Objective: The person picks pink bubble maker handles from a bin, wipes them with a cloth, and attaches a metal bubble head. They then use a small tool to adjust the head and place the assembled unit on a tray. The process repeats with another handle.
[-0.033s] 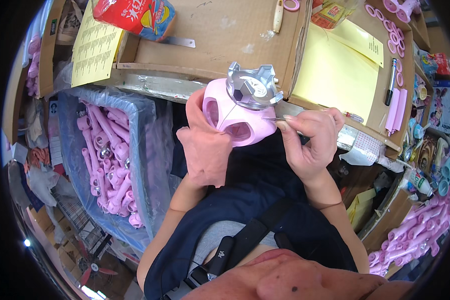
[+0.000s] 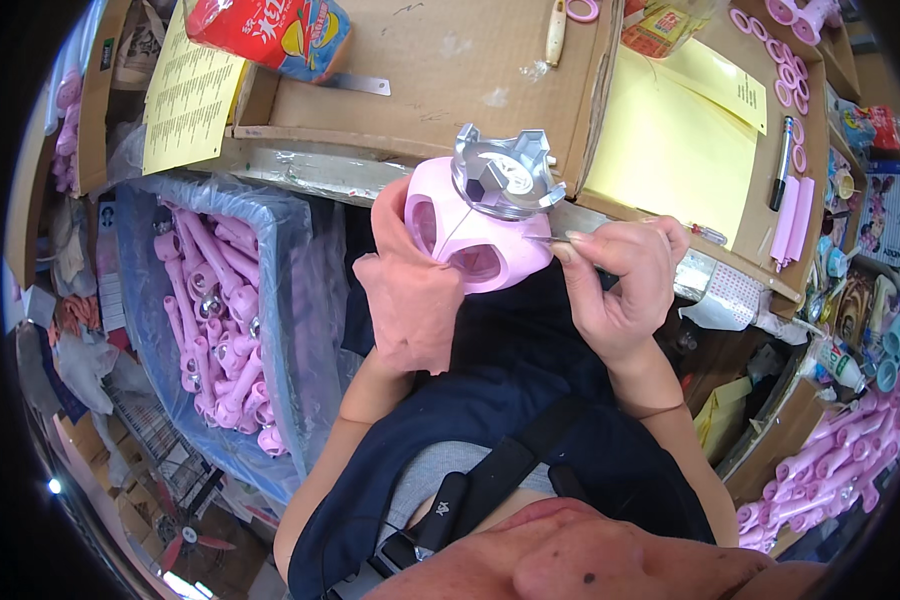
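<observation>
My left hand (image 2: 410, 300), in a salmon-coloured glove, is closed around a pink rounded plastic shell (image 2: 505, 240) with large oval openings. A silver crown-shaped ring (image 2: 505, 205) with raised prongs sits on the shell's far end. Between the thumb and forefinger of my right hand (image 2: 625, 285) is a slim metal-tipped tool (image 2: 560, 238). Its tip points left and meets the shell's right side. Most of the tool is hidden by my fingers. A clear handle end (image 2: 708, 234) shows just past that hand; whether it belongs to the same tool I cannot tell.
A plastic-lined bin (image 2: 300, 230) of pink parts with metal balls stands at left. Ahead, the cardboard-covered table (image 2: 420, 110) bears a red packet (image 2: 270, 35), a wooden-handled tool (image 2: 556, 35), yellow paper (image 2: 670, 150), pink rings (image 2: 785, 75) and a marker (image 2: 781, 165). More pink parts (image 2: 830, 450) lie right.
</observation>
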`<state>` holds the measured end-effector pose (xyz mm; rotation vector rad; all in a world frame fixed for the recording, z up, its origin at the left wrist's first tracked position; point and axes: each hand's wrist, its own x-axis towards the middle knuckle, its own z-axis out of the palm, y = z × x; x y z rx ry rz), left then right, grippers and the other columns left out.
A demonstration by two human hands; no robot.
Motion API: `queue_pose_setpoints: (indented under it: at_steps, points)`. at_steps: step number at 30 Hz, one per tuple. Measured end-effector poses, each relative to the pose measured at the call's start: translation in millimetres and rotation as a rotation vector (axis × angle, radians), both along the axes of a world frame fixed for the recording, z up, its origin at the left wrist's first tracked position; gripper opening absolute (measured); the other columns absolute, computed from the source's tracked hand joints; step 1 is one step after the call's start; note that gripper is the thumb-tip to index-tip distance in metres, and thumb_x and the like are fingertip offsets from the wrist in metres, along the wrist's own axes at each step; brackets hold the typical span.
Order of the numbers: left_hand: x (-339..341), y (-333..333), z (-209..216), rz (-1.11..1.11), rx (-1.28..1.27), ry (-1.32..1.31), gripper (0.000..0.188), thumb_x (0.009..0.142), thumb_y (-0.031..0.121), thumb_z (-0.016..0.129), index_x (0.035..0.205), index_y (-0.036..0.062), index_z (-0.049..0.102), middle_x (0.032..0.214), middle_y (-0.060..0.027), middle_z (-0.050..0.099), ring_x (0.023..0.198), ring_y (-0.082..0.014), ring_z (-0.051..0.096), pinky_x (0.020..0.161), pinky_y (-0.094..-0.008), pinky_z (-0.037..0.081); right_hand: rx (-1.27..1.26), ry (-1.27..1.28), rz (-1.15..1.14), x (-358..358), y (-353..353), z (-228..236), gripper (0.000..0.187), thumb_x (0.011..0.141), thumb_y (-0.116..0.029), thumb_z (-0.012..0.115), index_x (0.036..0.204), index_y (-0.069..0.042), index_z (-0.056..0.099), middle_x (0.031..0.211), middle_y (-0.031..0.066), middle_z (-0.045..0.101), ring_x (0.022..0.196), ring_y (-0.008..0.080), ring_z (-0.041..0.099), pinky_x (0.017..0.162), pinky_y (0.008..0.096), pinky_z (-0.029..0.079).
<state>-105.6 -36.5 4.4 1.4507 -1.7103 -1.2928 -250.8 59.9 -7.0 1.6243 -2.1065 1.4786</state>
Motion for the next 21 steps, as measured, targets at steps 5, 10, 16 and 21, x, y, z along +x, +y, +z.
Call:
queue_pose_setpoints:
  at_steps: [5, 10, 16, 21]
  points:
    - [-0.1, -0.1, 1.7, -0.004, 0.008, -0.028, 0.054, 0.078, -0.013, 0.053, 0.13, -0.0019, 0.045, 0.122, -0.0115, 0.057, 0.115, -0.0191, 0.053, 0.102, -0.0285, 0.039, -0.005, 0.01, 0.003, -0.7, -0.2, 0.1, 0.026, 0.068, -0.01, 0.083, 0.088, -0.014, 0.066, 0.076, -0.0015, 0.061, 0.066, 0.0156, 0.054, 0.08, 0.033, 0.033]
    - [-0.1, 1.3, -1.3, 0.018, 0.022, 0.015, 0.056, 0.077, -0.013, 0.052, 0.131, -0.0017, 0.044, 0.124, -0.0115, 0.056, 0.116, -0.019, 0.053, 0.102, -0.0286, 0.038, -0.04, -0.006, 0.024, -1.0, -0.4, -0.1, 0.026, 0.068, -0.01, 0.083, 0.088, -0.014, 0.066, 0.077, -0.0017, 0.061, 0.066, 0.0152, 0.054, 0.08, 0.033, 0.033]
    - [1.0, -3.3, -10.4, 0.005, -0.2, -0.045, 0.057, 0.071, -0.003, 0.069, 0.124, 0.0033, 0.051, 0.106, -0.0137, 0.069, 0.097, -0.0239, 0.07, 0.085, -0.0288, 0.052, -0.012, -0.001, 0.0, -0.6, 0.2, -0.8, 0.026, 0.068, -0.01, 0.083, 0.088, -0.014, 0.066, 0.077, -0.0016, 0.061, 0.066, 0.0155, 0.054, 0.079, 0.0328, 0.033]
    - [0.9, -1.6, -9.6, 0.0, -0.205, -0.077, 0.058, 0.071, 0.0, 0.071, 0.125, 0.004, 0.051, 0.107, -0.0127, 0.069, 0.098, -0.0227, 0.07, 0.086, -0.0281, 0.052, -0.006, 0.005, -0.015, -1.5, -1.4, -1.5, 0.025, 0.068, -0.01, 0.082, 0.087, -0.014, 0.066, 0.077, -0.0014, 0.061, 0.066, 0.0157, 0.054, 0.079, 0.0328, 0.033]
